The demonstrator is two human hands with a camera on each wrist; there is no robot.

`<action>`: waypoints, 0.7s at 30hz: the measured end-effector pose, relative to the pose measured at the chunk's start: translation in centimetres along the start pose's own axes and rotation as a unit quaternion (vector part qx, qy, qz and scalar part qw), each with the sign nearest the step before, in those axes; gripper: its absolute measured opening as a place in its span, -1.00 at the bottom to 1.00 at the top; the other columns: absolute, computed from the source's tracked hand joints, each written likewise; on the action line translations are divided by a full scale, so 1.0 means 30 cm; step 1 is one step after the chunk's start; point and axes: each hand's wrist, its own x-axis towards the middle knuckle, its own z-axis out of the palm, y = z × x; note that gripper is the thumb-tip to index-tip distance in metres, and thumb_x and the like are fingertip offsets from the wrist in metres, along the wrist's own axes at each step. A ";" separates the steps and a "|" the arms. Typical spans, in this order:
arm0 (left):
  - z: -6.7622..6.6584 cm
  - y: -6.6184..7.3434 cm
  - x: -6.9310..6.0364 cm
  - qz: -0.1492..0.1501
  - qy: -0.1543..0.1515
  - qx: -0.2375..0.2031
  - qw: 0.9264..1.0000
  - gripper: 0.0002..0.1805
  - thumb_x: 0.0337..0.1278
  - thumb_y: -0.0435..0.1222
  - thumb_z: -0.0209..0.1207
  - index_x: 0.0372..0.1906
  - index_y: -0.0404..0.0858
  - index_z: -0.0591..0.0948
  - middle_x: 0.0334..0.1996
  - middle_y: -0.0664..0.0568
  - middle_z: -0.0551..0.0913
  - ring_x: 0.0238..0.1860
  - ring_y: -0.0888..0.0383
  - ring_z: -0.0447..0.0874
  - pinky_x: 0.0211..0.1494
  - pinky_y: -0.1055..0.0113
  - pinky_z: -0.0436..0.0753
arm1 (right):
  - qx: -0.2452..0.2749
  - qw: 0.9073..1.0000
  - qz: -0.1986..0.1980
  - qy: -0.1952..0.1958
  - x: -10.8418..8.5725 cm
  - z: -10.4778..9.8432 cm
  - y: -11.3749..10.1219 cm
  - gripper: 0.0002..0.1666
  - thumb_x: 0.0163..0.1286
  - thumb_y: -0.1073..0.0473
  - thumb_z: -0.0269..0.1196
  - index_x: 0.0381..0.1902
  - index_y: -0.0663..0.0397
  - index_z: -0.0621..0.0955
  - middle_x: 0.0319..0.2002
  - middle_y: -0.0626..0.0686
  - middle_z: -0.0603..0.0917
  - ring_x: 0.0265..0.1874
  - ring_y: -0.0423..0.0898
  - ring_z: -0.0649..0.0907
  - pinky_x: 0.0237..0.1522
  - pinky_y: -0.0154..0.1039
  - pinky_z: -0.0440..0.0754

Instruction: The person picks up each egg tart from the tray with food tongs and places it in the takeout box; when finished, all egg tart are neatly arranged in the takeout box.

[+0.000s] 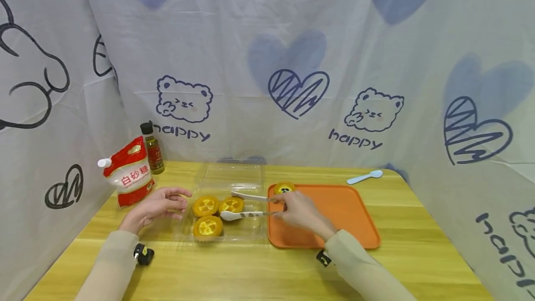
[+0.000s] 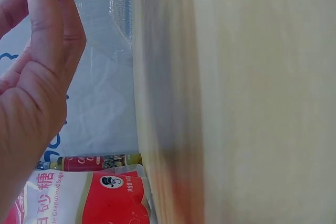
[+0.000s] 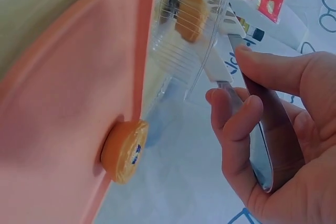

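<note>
My right hand (image 1: 303,212) grips metal tongs (image 3: 268,145) with white tips, fingers and thumb around the handle. The tips reach into a clear plastic container (image 1: 255,236), on either side of a tart (image 1: 231,205); whether they touch it I cannot tell. Two more yellow-topped tarts (image 1: 206,206) sit left of it in the container. Beside the container's left edge, my left hand (image 1: 160,206) hovers with loosely bent fingers, holding nothing. Another tart (image 3: 125,150), with dark marks on top, sits at the far left corner of the orange tray (image 1: 334,217).
A red-and-white bag of granulated sugar (image 1: 133,173) with a white spout stands at the left. Behind it is a bottle (image 1: 154,154) with a black cap. A light blue spoon (image 1: 364,177) lies behind the tray. Printed cloth (image 1: 251,143) hangs around the wooden table (image 1: 251,273).
</note>
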 end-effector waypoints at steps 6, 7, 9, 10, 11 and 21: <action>0.000 -0.001 0.001 0.000 0.003 0.001 1.000 -0.46 0.29 -0.43 0.16 0.29 -0.55 0.29 -0.20 -0.08 0.65 -0.25 0.14 0.68 -0.10 0.20 0.76 | 0.006 1.000 -0.017 -0.007 0.003 -0.015 0.002 -0.48 0.27 0.13 0.37 0.21 -0.06 0.60 0.12 0.04 0.68 -0.37 -0.19 0.62 -0.38 -0.28 0.58; 0.000 -0.001 0.001 -0.001 0.003 0.001 1.000 -0.45 0.28 -0.43 0.16 0.29 -0.55 0.29 -0.20 -0.08 0.65 -0.25 0.14 0.68 -0.10 0.20 0.76 | 0.009 1.000 -0.021 -0.009 0.002 -0.022 0.005 -0.48 0.27 0.14 0.37 0.21 -0.07 0.61 0.12 0.03 0.68 -0.29 -0.14 0.65 -0.32 -0.25 0.61; -0.001 -0.002 0.002 -0.001 0.003 0.000 1.000 -0.45 0.28 -0.43 0.16 0.29 -0.55 0.29 -0.19 -0.09 0.65 -0.25 0.13 0.68 -0.10 0.19 0.76 | 0.012 1.000 -0.022 -0.012 0.000 -0.038 0.010 -0.47 0.26 0.12 0.39 0.21 -0.08 0.61 0.11 0.01 0.68 -0.18 -0.07 0.68 -0.21 -0.21 0.62; -0.001 -0.002 0.002 -0.002 0.003 0.000 1.000 -0.45 0.28 -0.43 0.17 0.29 -0.55 0.29 -0.19 -0.09 0.64 -0.24 0.12 0.68 -0.10 0.19 0.76 | 0.011 1.000 -0.024 -0.012 -0.001 -0.046 0.013 -0.47 0.25 0.11 0.39 0.21 -0.07 0.61 0.10 0.01 0.69 -0.12 -0.05 0.69 -0.15 -0.18 0.64; -0.002 -0.002 0.002 -0.002 0.002 0.000 1.000 -0.44 0.28 -0.42 0.17 0.30 -0.55 0.28 -0.18 -0.09 0.64 -0.24 0.12 0.68 -0.09 0.19 0.76 | 0.010 1.000 -0.023 -0.012 -0.001 -0.054 0.015 -0.47 0.24 0.10 0.40 0.20 -0.07 0.62 0.08 0.00 0.70 -0.13 -0.03 0.69 -0.16 -0.16 0.65; -0.007 -0.002 0.005 -0.003 -0.001 -0.001 1.000 -0.46 0.28 -0.40 0.18 0.28 -0.52 0.31 -0.19 -0.09 0.64 -0.23 0.10 0.68 -0.09 0.20 0.76 | -0.014 1.000 -0.009 -0.019 -0.003 -0.073 0.038 -0.51 0.21 0.06 0.43 0.12 -0.06 0.67 0.00 0.00 0.74 -0.45 -0.20 0.54 -0.32 -0.22 0.52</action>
